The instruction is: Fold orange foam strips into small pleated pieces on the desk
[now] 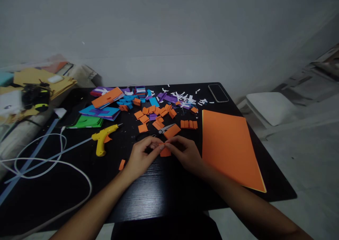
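A small orange paper piece (pixel 165 152) is pinched between my left hand (pixel 144 154) and my right hand (pixel 186 152), near the front middle of the black table (pixel 148 194). Both hands hold its upper edge with thumbs and fingertips, which nearly meet. Just beyond them lie scissors (pixel 166 128), touching an orange paper piece (pixel 172 130); part of the scissors is hidden behind my left hand. Several folded orange pieces (pixel 144 119) are scattered farther back. To the right of my right hand rests a stack of large orange sheets (pixel 229 146).
A yellow glue gun (pixel 101 141) lies left of my hands, near a white cable (pixel 87 183). Folded colored papers (pixel 99 111) are at the back left, white paper scraps (pixel 185 98) at the back. A phone (pixel 218 93) sits at the back right corner.
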`<control>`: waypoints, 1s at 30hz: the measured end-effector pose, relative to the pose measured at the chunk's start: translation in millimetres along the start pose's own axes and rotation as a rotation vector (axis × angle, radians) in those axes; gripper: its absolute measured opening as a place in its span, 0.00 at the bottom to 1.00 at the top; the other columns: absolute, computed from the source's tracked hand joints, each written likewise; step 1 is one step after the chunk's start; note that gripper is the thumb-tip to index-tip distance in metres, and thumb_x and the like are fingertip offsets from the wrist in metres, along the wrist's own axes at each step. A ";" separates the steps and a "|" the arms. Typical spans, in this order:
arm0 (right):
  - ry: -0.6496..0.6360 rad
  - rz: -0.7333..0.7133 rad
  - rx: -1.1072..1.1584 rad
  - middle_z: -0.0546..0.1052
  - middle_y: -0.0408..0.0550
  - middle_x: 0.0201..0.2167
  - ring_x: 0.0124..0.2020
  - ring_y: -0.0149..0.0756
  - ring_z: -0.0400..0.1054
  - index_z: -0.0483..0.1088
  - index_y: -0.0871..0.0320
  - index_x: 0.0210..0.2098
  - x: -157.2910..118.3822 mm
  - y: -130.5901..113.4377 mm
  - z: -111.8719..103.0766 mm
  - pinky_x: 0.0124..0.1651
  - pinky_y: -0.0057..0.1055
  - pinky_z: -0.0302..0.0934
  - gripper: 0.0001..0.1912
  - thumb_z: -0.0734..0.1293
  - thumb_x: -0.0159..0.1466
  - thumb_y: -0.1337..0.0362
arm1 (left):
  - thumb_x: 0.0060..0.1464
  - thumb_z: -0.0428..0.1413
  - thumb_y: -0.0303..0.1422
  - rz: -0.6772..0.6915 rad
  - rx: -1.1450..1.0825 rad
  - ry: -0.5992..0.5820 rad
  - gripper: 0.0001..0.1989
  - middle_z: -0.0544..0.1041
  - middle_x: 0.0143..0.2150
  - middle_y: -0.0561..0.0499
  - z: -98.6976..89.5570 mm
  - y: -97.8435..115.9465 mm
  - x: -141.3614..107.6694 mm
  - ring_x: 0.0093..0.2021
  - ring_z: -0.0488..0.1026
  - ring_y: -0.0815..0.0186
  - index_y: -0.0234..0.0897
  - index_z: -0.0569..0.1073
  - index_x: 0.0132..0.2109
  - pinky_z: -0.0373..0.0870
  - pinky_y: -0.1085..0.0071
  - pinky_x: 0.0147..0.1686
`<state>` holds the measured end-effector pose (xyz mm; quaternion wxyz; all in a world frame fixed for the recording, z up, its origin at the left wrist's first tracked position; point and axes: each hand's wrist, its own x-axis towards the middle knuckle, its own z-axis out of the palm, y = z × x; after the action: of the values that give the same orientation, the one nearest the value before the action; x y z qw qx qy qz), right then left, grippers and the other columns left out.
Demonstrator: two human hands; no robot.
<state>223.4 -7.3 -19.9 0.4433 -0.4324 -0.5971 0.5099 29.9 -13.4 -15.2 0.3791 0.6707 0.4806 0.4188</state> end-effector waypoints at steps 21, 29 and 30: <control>-0.011 -0.026 -0.040 0.81 0.45 0.33 0.34 0.35 0.76 0.77 0.57 0.37 1.8 3.0 -2.9 0.38 0.30 0.68 0.08 0.72 0.65 0.59 | 0.65 0.58 0.35 0.019 0.042 -0.040 0.07 0.76 0.33 0.53 1.4 -0.4 -1.6 0.33 0.71 0.69 0.38 0.78 0.40 0.67 0.74 0.35; 0.004 -0.016 -0.057 0.81 0.45 0.32 0.33 0.36 0.75 0.77 0.57 0.35 2.3 2.0 -2.2 0.38 0.30 0.68 0.08 0.72 0.64 0.58 | 0.65 0.57 0.35 -0.010 0.022 -0.057 0.08 0.78 0.32 0.53 1.3 -0.7 -0.7 0.32 0.73 0.68 0.38 0.79 0.41 0.68 0.74 0.34; 0.012 -0.012 -0.055 0.81 0.45 0.32 0.33 0.36 0.75 0.77 0.57 0.35 1.7 1.8 -1.8 0.38 0.30 0.68 0.08 0.72 0.64 0.58 | 0.66 0.57 0.35 -0.024 0.013 -0.052 0.08 0.78 0.32 0.53 1.9 -0.8 -0.8 0.32 0.73 0.68 0.38 0.79 0.41 0.68 0.74 0.34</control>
<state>224.9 -5.0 -21.4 0.4378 -0.4439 -0.6108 0.4880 31.3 -14.3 -16.8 0.3922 0.6780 0.4813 0.3934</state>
